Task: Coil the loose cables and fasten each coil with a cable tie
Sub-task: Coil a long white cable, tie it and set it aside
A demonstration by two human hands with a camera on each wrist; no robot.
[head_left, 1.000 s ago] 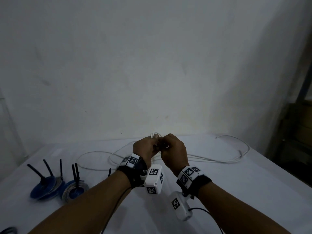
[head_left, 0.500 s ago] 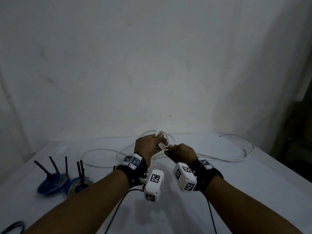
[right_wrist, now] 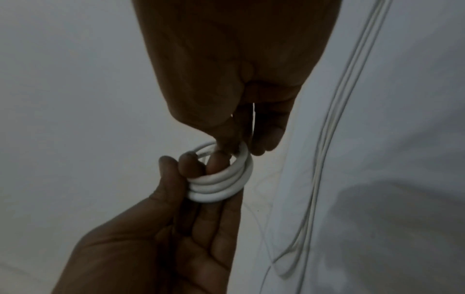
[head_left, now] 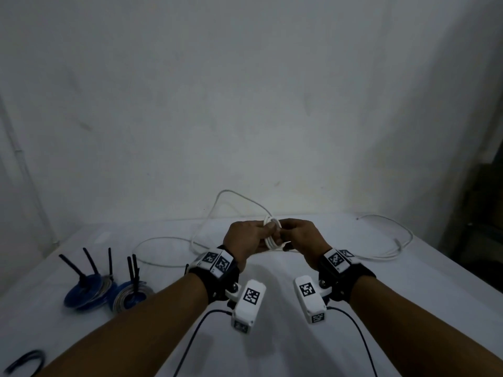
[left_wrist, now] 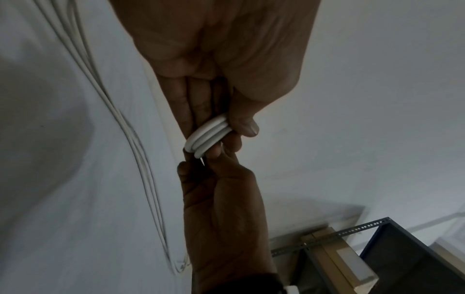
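I hold the small white cable coil (head_left: 273,235) above the counter (head_left: 272,336), between my hands. My left hand (head_left: 246,240) pinches its left side, thumb over fingers (left_wrist: 198,103); my right hand (head_left: 300,238) pinches its right edge. The loose cable (head_left: 392,235) trails far right.

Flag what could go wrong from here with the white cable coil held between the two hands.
1. The coil is only a few small turns, pinched by the left hand and the right hand; with no tie on it, a slack grip would likely let it spring open.
2. Much loose cable lies in long loops on the table, so pulling it in may snag or tangle it.
3. The tied blue coils lie beside the nearest loop and could be dragged.
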